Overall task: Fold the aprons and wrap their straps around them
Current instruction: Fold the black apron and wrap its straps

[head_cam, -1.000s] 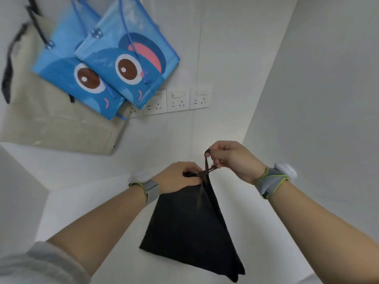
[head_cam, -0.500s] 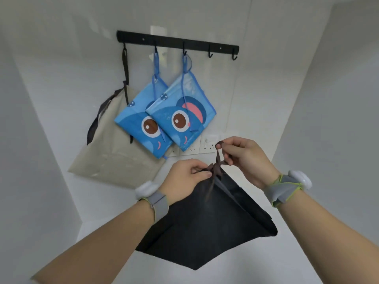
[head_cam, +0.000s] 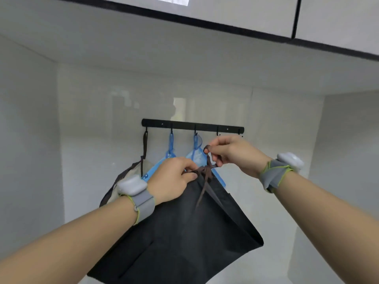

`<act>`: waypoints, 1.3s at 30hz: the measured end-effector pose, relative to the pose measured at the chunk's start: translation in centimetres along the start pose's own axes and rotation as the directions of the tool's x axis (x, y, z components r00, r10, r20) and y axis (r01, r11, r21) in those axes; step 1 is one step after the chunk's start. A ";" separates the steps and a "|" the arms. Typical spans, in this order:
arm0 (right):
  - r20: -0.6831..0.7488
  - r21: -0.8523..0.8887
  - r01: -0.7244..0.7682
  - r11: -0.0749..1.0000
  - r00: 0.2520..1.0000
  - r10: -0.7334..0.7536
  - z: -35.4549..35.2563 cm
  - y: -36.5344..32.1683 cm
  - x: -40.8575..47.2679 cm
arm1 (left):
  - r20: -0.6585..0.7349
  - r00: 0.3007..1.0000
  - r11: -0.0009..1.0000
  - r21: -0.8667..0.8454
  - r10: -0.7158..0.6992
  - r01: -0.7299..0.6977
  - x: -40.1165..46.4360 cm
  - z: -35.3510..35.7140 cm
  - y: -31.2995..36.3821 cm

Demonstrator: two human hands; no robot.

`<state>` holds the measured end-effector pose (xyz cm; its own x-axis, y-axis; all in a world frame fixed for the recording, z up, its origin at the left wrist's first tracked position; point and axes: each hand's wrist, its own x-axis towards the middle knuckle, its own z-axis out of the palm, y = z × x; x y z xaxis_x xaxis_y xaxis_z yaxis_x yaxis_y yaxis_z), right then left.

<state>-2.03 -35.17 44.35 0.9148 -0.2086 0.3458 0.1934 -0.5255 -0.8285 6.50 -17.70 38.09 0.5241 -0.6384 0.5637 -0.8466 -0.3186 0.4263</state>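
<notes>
A black apron (head_cam: 184,238) hangs in the air in front of me, folded into a flat panel. My left hand (head_cam: 174,181) grips its top corner where the brown strap (head_cam: 207,171) is bunched. My right hand (head_cam: 229,152) pinches a small loop of that strap just above and to the right of the left hand. A loose strap end dangles down over the black cloth. Both hands are raised close to the black hook rail (head_cam: 192,126) on the wall, just below its right-hand hooks.
On the rail hang a beige bag (head_cam: 133,171) with a dark strap and two blue bags (head_cam: 198,156), partly hidden behind my hands and the apron. Grey wall cabinets (head_cam: 225,15) run overhead. White walls close in on the left and right.
Both hands have lifted the apron upward toward the hook rail, and my view has tilted up with them. The grips on the corner and the strap loop are the same.
</notes>
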 end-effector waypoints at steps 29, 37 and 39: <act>-0.441 0.056 -0.095 0.994 0.891 0.110 -3.2 8.5 12.1 | 0.093 0.964 0.673 0.699 0.250 -0.242 13.2 5.6 -3.5; -0.513 -0.087 -0.155 0.984 0.854 0.089 -0.2 9.2 8.4 | 0.042 0.999 0.787 0.615 0.021 -0.042 9.6 6.8 -3.5; -0.497 -0.140 -0.152 0.978 0.866 0.063 0.4 9.0 7.0 | 0.044 0.999 0.828 0.560 -0.012 -0.015 8.4 7.0 -3.7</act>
<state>6.30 -41.05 39.13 0.6280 -0.6236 0.4655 0.0006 -0.5978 -0.8016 13.38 -26.79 36.32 0.5293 -0.6649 0.5270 -0.7609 -0.6468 -0.0517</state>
